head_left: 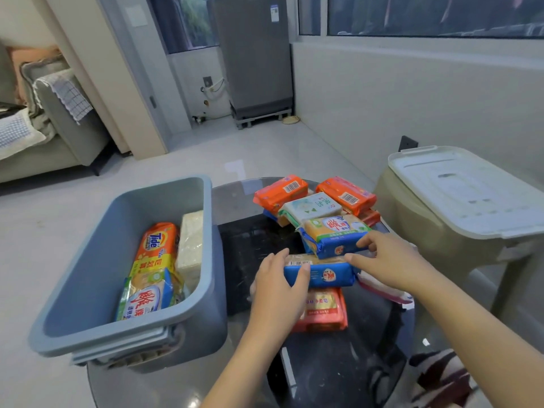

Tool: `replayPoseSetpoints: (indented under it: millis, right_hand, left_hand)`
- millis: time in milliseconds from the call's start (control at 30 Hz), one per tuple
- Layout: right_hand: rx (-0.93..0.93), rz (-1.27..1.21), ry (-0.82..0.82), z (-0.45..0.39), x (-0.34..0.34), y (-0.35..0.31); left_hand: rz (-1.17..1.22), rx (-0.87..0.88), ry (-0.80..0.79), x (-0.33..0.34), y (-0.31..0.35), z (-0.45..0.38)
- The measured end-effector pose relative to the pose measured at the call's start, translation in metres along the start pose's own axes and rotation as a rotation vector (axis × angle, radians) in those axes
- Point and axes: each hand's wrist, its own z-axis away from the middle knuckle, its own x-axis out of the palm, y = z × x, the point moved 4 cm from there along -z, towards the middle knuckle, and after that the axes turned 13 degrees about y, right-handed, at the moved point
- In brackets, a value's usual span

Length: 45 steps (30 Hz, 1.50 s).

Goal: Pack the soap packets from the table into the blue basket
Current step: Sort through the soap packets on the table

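Note:
The blue basket (pixel 97 260) stands at the table's left edge and holds an orange Tide packet (pixel 157 245), a white bar (pixel 191 242) and a blue-and-yellow packet (pixel 147 295). On the dark glass table (pixel 323 363) lies a heap of soap packets. My left hand (pixel 279 293) grips the left end of a blue packet (pixel 326 273) at the front of the heap. My right hand (pixel 388 260) holds its right end, fingers also touching a second blue packet (pixel 335 234) behind. Orange packets (pixel 282 191) and a white-green packet (pixel 312 206) lie farther back; a pink-red packet (pixel 323 307) lies underneath.
A beige lidded bin (pixel 459 195) stands close to the table's right side. Patterned fabric (pixel 441 375) shows at the lower right. Pale floor stretches beyond the table to a grey appliance (pixel 256 54) and a sofa (pixel 59 119) at the far left.

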Motion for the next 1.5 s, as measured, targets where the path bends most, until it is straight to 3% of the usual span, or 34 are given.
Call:
replayPoseSetpoints:
  millis: [167,300,400,733,1133,1500]
  right_hand:
    - [0.026,-0.229,-0.060,0.016,0.006,-0.004]
    - [0.111,-0.238,-0.262,0.036,0.024,-0.006]
    - [0.196,-0.323,-0.314,0.044,0.033,-0.008]
    - [0.185,-0.334,-0.322,0.068,0.036,0.000]
    - [0.198,-0.498,-0.156,0.051,0.003,-0.009]
    - [0.098,-0.497,0.143,-0.017,-0.025,-0.003]
  left_hand:
    - [0.021,-0.182,-0.022,-0.006,-0.014,0.001]
    - [-0.035,-0.281,-0.045,-0.016,-0.027,0.011]
    - [0.015,-0.323,-0.108,-0.020,-0.031,0.018]
    - [0.072,-0.267,-0.096,-0.030,-0.037,0.041]
    - [0.427,-0.223,0.071,-0.038,-0.001,0.014]
    - [0.665,-0.205,0.114,-0.004,0.057,-0.045]
